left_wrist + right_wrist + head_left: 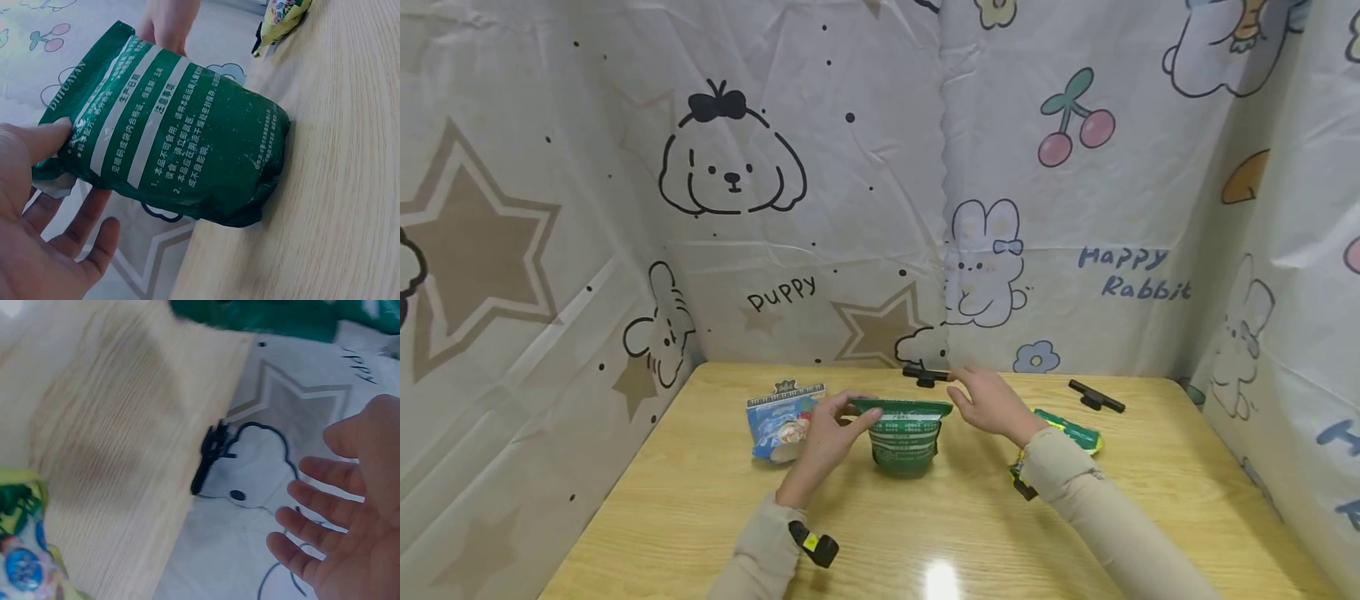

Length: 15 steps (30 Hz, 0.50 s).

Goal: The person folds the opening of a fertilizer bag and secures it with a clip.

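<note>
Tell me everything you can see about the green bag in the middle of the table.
The green bag looks like glossy, crinkled plastic, with white bands and lines of white Chinese print. Its body is plump below a wide, flat top strip. It appears to stand upright on the wooden table. The left hand pinches the strip's left end. Whether it's sealed isn't clear.

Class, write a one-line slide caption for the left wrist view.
Left hand pinching a printed green bag by its top edge, wood-grain tabletop at frame right.
</note>
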Each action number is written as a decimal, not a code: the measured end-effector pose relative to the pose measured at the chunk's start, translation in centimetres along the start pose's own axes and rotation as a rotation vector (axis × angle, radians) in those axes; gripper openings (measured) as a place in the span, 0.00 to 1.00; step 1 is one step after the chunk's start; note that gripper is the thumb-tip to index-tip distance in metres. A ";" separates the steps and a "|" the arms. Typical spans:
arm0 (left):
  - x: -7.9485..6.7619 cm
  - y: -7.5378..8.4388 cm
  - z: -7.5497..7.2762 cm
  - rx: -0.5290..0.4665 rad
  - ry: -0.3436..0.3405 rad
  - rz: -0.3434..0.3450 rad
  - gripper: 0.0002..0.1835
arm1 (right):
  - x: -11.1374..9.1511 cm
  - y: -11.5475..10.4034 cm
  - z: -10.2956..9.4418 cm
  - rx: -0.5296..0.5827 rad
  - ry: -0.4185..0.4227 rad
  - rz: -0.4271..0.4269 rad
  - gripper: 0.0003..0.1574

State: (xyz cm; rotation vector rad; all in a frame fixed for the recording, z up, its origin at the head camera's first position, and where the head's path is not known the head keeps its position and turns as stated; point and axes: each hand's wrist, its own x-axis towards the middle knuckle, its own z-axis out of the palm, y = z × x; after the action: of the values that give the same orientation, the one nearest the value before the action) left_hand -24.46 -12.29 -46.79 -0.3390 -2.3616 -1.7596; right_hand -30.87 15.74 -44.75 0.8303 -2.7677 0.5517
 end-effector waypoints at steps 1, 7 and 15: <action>0.0 0.0 0.1 0.001 0.004 -0.003 0.11 | 0.3 0.2 0.3 -0.032 -0.009 -0.006 0.19; -0.2 0.1 0.1 0.018 0.036 -0.031 0.11 | 2.1 0.4 2.1 -0.182 -0.076 -0.027 0.22; -0.2 0.5 0.2 0.037 0.053 -0.030 0.11 | 3.6 0.2 3.8 -0.251 -0.208 0.017 0.29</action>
State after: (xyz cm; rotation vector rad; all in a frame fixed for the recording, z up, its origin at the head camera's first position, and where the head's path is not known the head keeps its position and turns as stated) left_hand -24.12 -11.96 -46.46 -0.2502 -2.3709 -1.7133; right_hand -34.27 12.63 -47.26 0.8484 -2.9501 0.1195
